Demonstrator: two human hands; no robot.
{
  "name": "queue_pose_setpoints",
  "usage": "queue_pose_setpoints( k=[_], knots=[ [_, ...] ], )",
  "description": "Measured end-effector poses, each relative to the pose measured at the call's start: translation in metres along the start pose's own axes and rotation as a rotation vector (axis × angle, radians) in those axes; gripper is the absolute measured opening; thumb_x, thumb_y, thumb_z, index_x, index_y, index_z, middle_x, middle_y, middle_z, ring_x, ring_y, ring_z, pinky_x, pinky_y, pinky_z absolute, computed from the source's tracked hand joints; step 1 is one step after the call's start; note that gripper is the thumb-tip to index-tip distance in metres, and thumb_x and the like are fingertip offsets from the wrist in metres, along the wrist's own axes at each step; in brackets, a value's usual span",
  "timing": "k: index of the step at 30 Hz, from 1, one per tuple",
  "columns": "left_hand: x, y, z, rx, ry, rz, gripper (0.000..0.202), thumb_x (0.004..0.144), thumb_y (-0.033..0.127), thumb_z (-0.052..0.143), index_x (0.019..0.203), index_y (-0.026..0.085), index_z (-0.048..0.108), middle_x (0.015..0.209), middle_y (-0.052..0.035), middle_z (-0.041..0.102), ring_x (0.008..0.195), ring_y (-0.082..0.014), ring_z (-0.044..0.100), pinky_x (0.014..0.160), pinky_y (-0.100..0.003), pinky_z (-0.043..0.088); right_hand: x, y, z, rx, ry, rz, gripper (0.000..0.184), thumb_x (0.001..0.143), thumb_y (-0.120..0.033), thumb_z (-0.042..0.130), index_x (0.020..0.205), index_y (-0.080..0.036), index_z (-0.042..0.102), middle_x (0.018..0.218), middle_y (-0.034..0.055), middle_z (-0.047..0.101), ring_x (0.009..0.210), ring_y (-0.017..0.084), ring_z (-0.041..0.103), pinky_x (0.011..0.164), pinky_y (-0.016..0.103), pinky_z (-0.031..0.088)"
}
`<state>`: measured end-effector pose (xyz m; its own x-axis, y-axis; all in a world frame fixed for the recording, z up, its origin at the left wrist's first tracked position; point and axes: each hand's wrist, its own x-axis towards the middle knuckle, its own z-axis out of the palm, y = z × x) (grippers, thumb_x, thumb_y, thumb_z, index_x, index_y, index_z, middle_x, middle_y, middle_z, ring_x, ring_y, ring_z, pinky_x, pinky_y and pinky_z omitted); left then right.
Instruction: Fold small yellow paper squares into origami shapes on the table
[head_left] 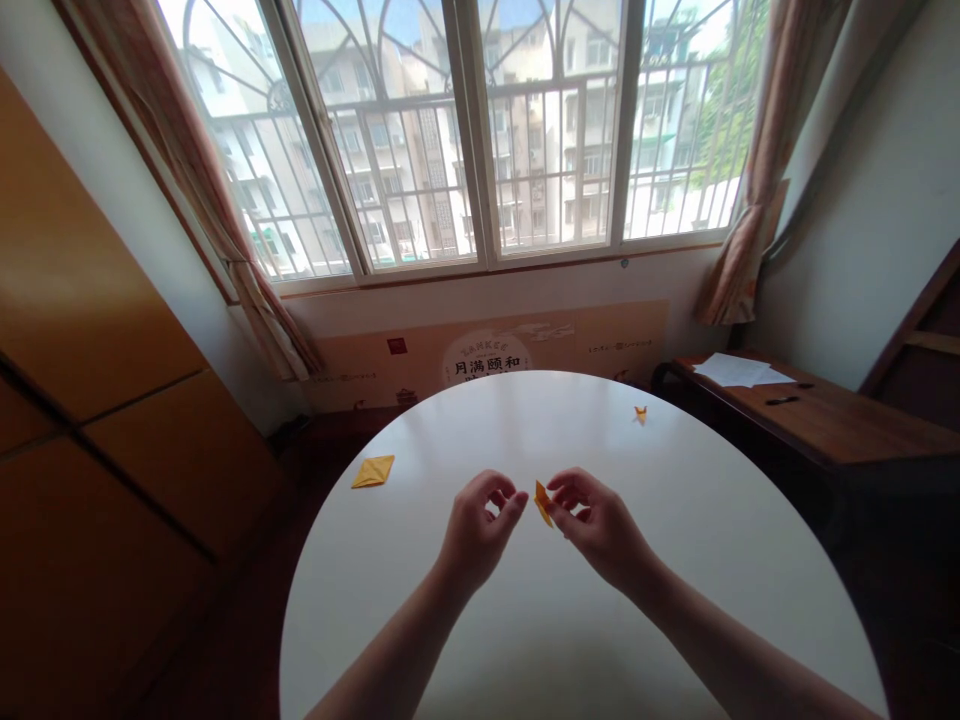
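Over the round white table (pixel 525 620) my right hand (pixel 592 520) pinches a small folded orange paper piece (pixel 542 502) between thumb and fingers. My left hand (pixel 480 525) hovers just left of it, fingers curled with the thumb and forefinger close together, holding nothing that I can see. A flat folded yellow paper (pixel 373 471) lies on the table to the left. A tiny orange folded figure (pixel 640 412) stands near the table's far right edge.
A dark wooden side desk (pixel 825 420) with white sheets (pixel 739 370) and a pen stands at the right. Wooden cabinets (pixel 97 400) fill the left. A barred window (pixel 465 130) with curtains is ahead, a printed cardboard panel (pixel 487 355) below it.
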<state>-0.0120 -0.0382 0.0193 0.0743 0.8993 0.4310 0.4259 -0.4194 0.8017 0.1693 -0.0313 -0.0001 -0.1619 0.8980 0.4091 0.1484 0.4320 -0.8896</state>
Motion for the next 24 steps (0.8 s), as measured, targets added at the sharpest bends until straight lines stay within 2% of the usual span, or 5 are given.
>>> queue_pose_setpoints(
  k=[5,10,19,21,24],
  knots=[
    [-0.003,0.003,0.004,0.009,-0.122,-0.012,0.027,0.087,0.040,0.064,0.077,0.015,0.066,0.074,-0.0046,0.063,0.062,-0.0135,0.056,0.047,-0.019,0.043,-0.002,-0.006,-0.001,-0.046,0.012,-0.046,0.014,0.085,-0.032,0.064,0.093,-0.021,0.061,0.081,0.0051,0.070,0.071,0.018,0.066,0.053,0.025,0.051],
    [-0.004,0.005,0.004,-0.034,-0.109,-0.042,0.023,0.085,0.037,0.065,0.080,0.015,0.070,0.074,-0.0050,0.065,0.060,-0.0139,0.057,0.045,-0.019,0.043,-0.009,-0.011,0.000,-0.029,-0.023,-0.098,0.012,0.087,-0.029,0.063,0.097,-0.022,0.062,0.084,0.0049,0.073,0.073,0.018,0.068,0.055,0.025,0.053],
    [-0.004,0.003,0.003,-0.041,-0.115,-0.056,0.021,0.084,0.034,0.064,0.082,0.014,0.070,0.071,-0.0034,0.065,0.053,-0.0124,0.056,0.039,-0.019,0.042,-0.010,-0.004,0.006,0.065,-0.036,-0.033,0.038,0.085,-0.032,0.065,0.120,-0.021,0.055,0.078,0.0024,0.069,0.069,0.018,0.067,0.054,0.027,0.054],
    [-0.004,0.003,0.003,-0.019,-0.121,-0.023,0.017,0.084,0.031,0.064,0.083,0.015,0.070,0.075,-0.0044,0.067,0.059,-0.0138,0.059,0.043,-0.019,0.045,-0.007,-0.001,0.006,0.107,-0.038,0.011,0.039,0.084,-0.034,0.066,0.119,-0.019,0.058,0.079,0.0033,0.069,0.070,0.018,0.066,0.053,0.027,0.054],
    [-0.005,0.006,0.002,0.039,-0.133,0.033,0.013,0.084,0.028,0.065,0.085,0.017,0.072,0.083,-0.0056,0.071,0.069,-0.0159,0.063,0.051,-0.021,0.048,-0.005,0.000,0.004,0.170,-0.049,0.067,0.028,0.081,-0.034,0.068,0.103,-0.018,0.063,0.079,0.0048,0.069,0.072,0.019,0.066,0.052,0.027,0.055]
  ],
)
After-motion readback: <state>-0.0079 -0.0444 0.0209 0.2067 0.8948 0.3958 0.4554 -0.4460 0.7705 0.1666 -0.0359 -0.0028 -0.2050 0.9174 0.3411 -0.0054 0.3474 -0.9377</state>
